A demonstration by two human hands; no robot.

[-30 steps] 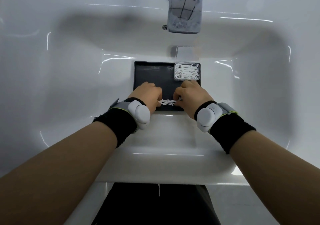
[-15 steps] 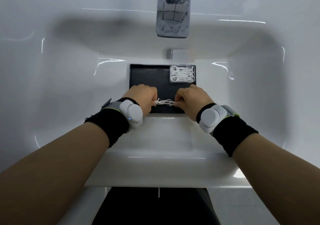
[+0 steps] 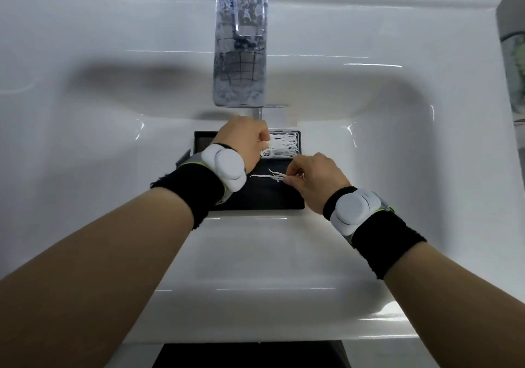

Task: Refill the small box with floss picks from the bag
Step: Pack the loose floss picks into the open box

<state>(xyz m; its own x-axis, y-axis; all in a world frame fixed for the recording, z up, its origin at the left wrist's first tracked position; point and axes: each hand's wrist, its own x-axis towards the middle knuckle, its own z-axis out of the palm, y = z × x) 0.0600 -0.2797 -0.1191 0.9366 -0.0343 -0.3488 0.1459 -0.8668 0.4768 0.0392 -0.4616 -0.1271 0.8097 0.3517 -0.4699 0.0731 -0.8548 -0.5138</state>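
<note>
A black tray lies in the white sink basin. The small clear box, packed with white floss picks, sits in the tray's far right corner. My left hand hovers at the box's left edge with fingers curled; a white pick end shows at its fingertips. My right hand pinches a small bundle of floss picks just above the tray's middle, the picks pointing left. No bag is in view.
A chrome faucet overhangs the basin just behind the tray and my left hand. The sink's sloped walls surround the tray. Its wide front rim runs under my forearms. Both wrists wear black bands with white devices.
My left hand let go of its end of the bundle and moved up and right to the box. My right hand stays over the tray, holding the picks alone. The view has tilted closer.
</note>
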